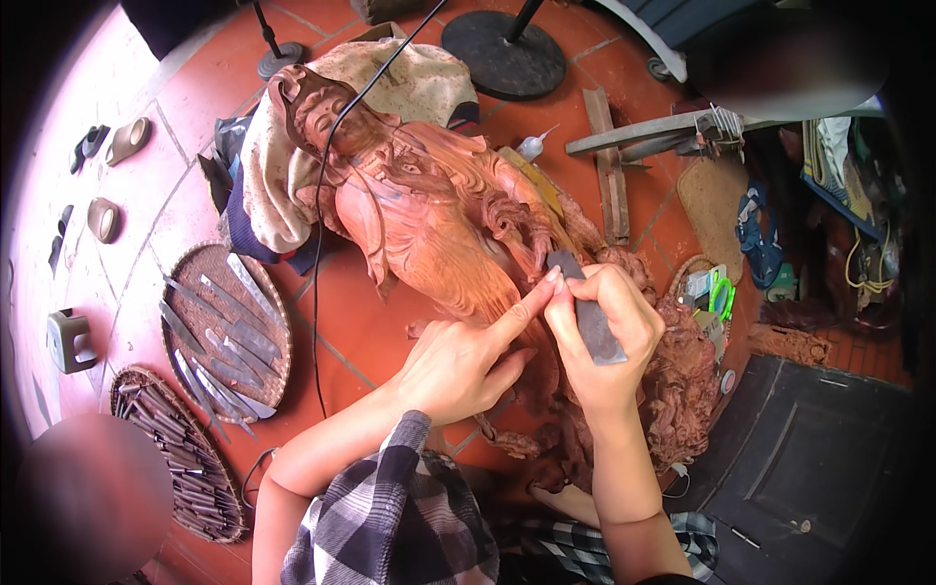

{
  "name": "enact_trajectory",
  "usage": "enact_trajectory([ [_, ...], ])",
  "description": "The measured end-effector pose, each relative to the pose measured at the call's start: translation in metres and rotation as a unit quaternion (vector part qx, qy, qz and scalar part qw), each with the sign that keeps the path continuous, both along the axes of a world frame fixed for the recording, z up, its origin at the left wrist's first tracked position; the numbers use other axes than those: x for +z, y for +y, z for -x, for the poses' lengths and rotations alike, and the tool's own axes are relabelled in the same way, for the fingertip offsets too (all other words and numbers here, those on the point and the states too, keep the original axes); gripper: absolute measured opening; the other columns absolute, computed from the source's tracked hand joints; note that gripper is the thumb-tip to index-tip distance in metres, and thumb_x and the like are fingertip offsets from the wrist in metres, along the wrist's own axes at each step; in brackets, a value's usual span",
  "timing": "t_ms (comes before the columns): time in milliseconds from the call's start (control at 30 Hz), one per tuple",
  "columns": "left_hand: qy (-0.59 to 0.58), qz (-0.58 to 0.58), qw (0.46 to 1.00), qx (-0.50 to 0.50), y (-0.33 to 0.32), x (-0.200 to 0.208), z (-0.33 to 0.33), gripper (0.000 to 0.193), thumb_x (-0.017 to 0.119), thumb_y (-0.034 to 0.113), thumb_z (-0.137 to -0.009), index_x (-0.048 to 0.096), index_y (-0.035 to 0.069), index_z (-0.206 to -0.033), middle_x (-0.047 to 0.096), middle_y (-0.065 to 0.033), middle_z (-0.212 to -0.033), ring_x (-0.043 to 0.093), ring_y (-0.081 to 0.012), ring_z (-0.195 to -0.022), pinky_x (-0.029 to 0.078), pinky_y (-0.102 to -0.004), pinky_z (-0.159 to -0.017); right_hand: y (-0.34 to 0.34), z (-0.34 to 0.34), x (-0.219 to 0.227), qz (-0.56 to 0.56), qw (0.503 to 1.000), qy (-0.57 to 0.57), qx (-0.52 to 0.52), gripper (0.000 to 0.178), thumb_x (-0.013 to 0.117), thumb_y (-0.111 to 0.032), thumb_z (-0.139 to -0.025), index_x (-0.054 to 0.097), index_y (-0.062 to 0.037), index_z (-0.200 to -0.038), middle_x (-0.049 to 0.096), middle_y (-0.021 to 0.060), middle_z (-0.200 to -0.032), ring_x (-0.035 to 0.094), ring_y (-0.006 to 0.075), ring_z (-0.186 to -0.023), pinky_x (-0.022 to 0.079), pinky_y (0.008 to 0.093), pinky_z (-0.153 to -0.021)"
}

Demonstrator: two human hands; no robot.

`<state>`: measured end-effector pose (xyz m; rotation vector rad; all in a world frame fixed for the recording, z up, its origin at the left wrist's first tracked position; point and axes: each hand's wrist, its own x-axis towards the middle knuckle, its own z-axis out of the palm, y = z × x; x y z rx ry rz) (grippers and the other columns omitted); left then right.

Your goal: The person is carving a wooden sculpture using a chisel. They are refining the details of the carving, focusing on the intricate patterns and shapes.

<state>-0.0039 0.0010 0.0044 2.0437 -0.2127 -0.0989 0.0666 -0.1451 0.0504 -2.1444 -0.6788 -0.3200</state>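
Fingers of the right hand (616, 310) clamp a flat dark-grey slab (596, 333), a reddish-brown carved wooden statue (429, 249) beyond them. The left hand (456, 369), fingers loosely apart, probably steadies the slab.

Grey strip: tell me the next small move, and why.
Perhaps a short, light stroke of the strip along the carving: the right hand grips it, its far end appears over the carving, and the left hand points in beside that end.

Here's checked clothing (400, 517), black, white and grey, softly creased; bare forearms (629, 473), bare left hand (453, 369), bare right hand (619, 322)!
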Motion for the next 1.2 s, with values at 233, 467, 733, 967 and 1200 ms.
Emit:
enact_trajectory([
  [233, 0.0, -0.006, 1.0, 0.005, 0.0, -0.002, 0.003, 0.081, 0.065, 0.013, -0.084, 0.026, 0.017, -0.155, 0.063, -0.0161, -0.065, 0.062, -0.0376, -0.055, 0.051, -0.0467, -0.054, 0.004, 0.001, 0.004, 0.015, 1.0, 0.009, 0.001, 0.018, 0.07, 0.005, -0.077, 0.053, -0.0004, -0.075, 0.053, 0.0107, -0.07, 0.054, 0.0258, -0.057, 0.044, 0.034, -0.053],
  [467, 0.023, 0.005, 1.0, -0.003, -0.002, -0.001, 0.001, 0.082, 0.065, 0.013, -0.084, 0.024, 0.017, -0.155, 0.062, -0.016, -0.063, 0.06, -0.0384, -0.053, 0.05, -0.0479, -0.053, 0.002, 0.003, 0.003, -0.003, 1.0, 0.016, -0.003, 0.019, 0.07, 0.004, -0.078, 0.052, -0.0002, -0.074, 0.053, 0.0107, -0.069, 0.053, 0.025, -0.056, 0.043, 0.0344, -0.052],
  [733, 0.005, -0.021, 1.0, -0.01, -0.001, 0.0, 0.003, 0.081, 0.063, 0.015, -0.086, 0.022, 0.014, -0.155, 0.058, -0.0162, -0.057, 0.058, -0.0374, -0.048, 0.048, -0.0476, -0.049, -0.001, 0.0, 0.001, -0.009, 1.0, 0.017, 0.01, 0.018, 0.069, 0.004, -0.077, 0.052, -0.0004, -0.074, 0.052, 0.0109, -0.069, 0.053, 0.0256, -0.056, 0.043, 0.0341, -0.053],
  [967, -0.001, -0.051, 0.999, -0.018, -0.004, -0.007, 0.006, 0.08, 0.063, 0.018, -0.088, 0.021, 0.013, -0.155, 0.058, -0.0164, -0.056, 0.058, -0.0368, -0.047, 0.048, -0.048, -0.048, -0.004, -0.002, 0.007, 0.015, 0.999, 0.033, 0.033, 0.016, 0.068, 0.004, -0.078, 0.053, -0.0008, -0.076, 0.052, 0.0107, -0.07, 0.053, 0.0272, -0.058, 0.044, 0.0344, -0.054],
  [1200, -0.03, -0.04, 0.999, 0.001, -0.004, -0.007, 0.004, 0.08, 0.063, 0.018, -0.087, 0.022, 0.013, -0.155, 0.056, -0.0156, -0.053, 0.057, -0.0359, -0.045, 0.047, -0.0467, -0.047, -0.004, -0.002, 0.004, 0.015, 0.999, 0.022, 0.035, 0.016, 0.069, 0.004, -0.078, 0.054, -0.0003, -0.077, 0.054, 0.0112, -0.072, 0.054, 0.0266, -0.059, 0.044, 0.034, -0.053],
])
